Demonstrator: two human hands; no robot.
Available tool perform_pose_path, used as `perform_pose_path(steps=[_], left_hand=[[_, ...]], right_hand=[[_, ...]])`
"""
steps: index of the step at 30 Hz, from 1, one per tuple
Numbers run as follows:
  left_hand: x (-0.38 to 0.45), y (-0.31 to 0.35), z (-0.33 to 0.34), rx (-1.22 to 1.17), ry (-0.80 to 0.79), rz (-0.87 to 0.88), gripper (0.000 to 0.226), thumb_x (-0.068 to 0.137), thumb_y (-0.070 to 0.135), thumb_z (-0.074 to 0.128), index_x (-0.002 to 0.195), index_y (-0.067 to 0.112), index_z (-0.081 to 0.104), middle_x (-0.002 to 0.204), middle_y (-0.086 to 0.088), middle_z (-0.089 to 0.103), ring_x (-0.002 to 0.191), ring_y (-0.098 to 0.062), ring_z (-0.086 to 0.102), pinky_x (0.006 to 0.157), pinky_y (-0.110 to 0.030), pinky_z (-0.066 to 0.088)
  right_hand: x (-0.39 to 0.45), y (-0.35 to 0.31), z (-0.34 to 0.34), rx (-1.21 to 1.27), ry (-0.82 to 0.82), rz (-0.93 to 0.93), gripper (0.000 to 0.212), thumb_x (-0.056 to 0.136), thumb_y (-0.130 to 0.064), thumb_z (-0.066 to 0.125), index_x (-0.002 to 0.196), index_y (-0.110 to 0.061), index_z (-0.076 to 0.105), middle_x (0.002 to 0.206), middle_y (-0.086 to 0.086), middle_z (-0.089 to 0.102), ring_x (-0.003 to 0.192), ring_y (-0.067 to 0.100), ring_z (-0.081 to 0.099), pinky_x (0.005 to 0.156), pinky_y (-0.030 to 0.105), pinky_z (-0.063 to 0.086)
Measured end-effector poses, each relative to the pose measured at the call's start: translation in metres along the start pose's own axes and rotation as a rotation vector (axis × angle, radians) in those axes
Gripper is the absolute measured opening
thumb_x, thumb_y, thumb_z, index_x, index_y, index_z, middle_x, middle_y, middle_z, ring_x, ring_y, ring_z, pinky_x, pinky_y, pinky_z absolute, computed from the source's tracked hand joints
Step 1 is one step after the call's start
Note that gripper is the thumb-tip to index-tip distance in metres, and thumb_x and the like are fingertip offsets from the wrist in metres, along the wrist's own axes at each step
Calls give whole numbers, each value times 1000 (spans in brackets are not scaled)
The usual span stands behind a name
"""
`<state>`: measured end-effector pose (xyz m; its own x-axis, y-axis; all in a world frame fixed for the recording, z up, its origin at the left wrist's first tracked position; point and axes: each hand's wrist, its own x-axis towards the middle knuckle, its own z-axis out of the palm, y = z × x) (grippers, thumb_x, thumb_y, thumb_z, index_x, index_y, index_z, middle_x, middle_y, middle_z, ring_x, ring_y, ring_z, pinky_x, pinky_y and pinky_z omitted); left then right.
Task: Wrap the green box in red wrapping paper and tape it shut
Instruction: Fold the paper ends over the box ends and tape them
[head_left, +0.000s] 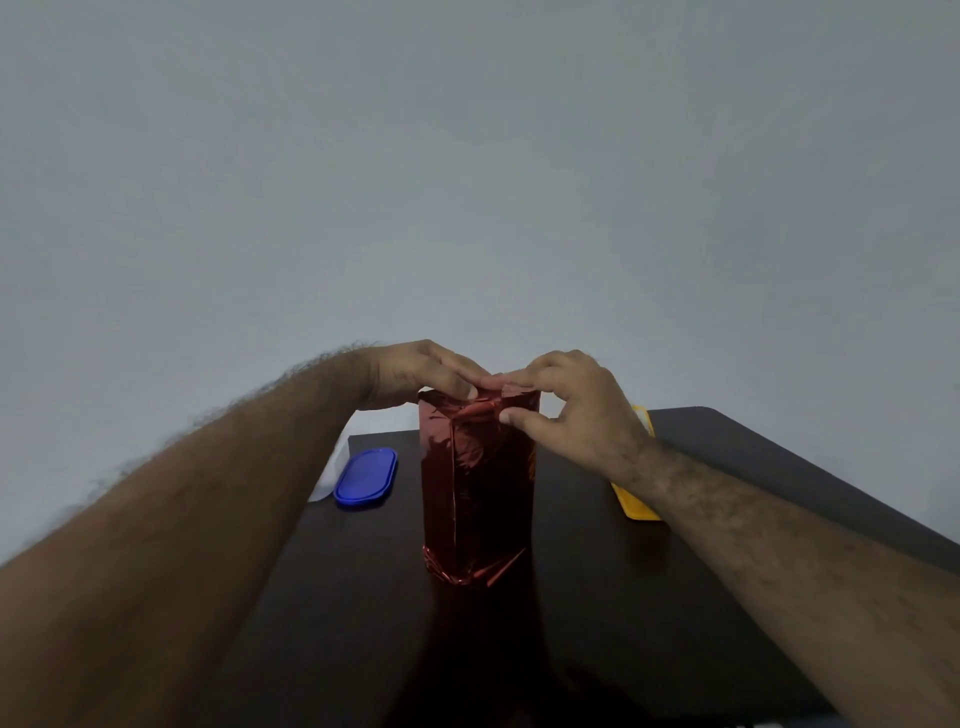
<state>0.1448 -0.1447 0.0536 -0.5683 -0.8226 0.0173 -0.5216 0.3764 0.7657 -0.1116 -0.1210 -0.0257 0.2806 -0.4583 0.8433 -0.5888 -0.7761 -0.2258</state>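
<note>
Box (478, 488), wrapped all over in shiny red wrapping paper (447, 467), standing upright on its short end near the middle of the dark tabletop (727, 467); none of the green shows. A lengthwise seam runs down the face turned to the camera, and the paper at the bottom end is folded in and creased against the tabletop. Left hand (415, 376): reaching in from the left, fingers bent over the top end of the box, thumb and fingertips pressing the folded paper down at the top left. Right hand (566, 410): reaching in from the right, fingers curled over the top right edge, the thumb pressed against the upper front face, so that the paper flap is pinched between thumb and fingers. Whether any tape lies under the fingers cannot be told. Blue oval lid (366, 477): flat on the tabletop by its left edge, well apart from the box, with something white (324, 480) just beside it at the edge. Yellow flat object (636, 504): on the tabletop to the right of the box, largely hidden behind the right wrist. Plain grey wall (467, 182) behind.
</note>
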Motion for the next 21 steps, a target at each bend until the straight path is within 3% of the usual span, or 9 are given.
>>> perform_pose_path(steps=[4, 6, 8, 10, 12, 15, 17, 21], left_hand=[[-1, 3, 1, 14, 22, -16, 44, 86, 22, 73, 129, 18, 76, 136, -1, 71, 126, -20, 67, 111, -40, 47], [-2, 5, 3, 25, 41, -8, 43, 83, 22, 74, 126, 19, 78, 134, -1, 72, 123, -19, 68, 106, -36, 49], [-2, 5, 3, 22, 64, 2, 41, 81, 20, 74, 122, 19, 80, 132, -2, 73, 122, -20, 69, 104, -35, 50], [-2, 6, 4, 33, 83, 5, 41, 80, 22, 75, 120, 22, 81, 132, 0, 73, 123, -21, 69, 107, -39, 50], [-2, 5, 5, 39, 97, 4, 40, 79, 24, 75, 118, 25, 82, 131, 0, 74, 124, -24, 68, 112, -44, 50], [-3, 2, 12, -31, 117, 0, 41, 78, 23, 76, 119, 21, 81, 128, -6, 75, 122, -30, 69, 112, -45, 51], [-3, -1, 17, -86, 131, 2, 43, 79, 21, 76, 121, 17, 80, 126, -8, 76, 120, -31, 70, 106, -41, 55], [-3, -9, 20, -188, 145, 12, 41, 81, 15, 76, 122, 11, 79, 124, -7, 77, 114, -25, 72, 102, -34, 57]], right_hand=[[-12, 4, -3, 118, 41, 214, 59, 72, -58, 90, 123, -34, 76, 111, -17, 70, 108, 5, 60, 93, 24, 48], [-19, 10, -5, 201, 49, 377, 55, 74, -64, 85, 119, -34, 77, 107, -18, 70, 102, 4, 62, 86, 18, 49], [-24, 27, -7, 191, 106, 564, 39, 86, -67, 72, 90, -29, 78, 85, -19, 69, 86, 5, 63, 75, 20, 49], [-28, 52, -15, 97, 169, 772, 55, 98, -60, 61, 65, -16, 62, 65, -9, 62, 74, 17, 62, 66, 32, 47], [-31, 80, -23, -39, 159, 979, 40, 99, -43, 62, 72, -13, 66, 76, 1, 69, 82, 28, 66, 66, 33, 49], [-33, 106, -25, -147, 103, 1248, 27, 97, -29, 71, 103, -2, 71, 97, 12, 71, 83, 29, 66, 63, 35, 55], [-31, 113, -24, -77, 89, 1345, 26, 97, -24, 73, 109, -1, 68, 92, 15, 67, 75, 27, 65, 64, 37, 61], [-25, 118, -25, 52, 14, 1489, 14, 100, -16, 70, 104, -5, 63, 85, 11, 56, 63, 18, 50, 54, 32, 49]])
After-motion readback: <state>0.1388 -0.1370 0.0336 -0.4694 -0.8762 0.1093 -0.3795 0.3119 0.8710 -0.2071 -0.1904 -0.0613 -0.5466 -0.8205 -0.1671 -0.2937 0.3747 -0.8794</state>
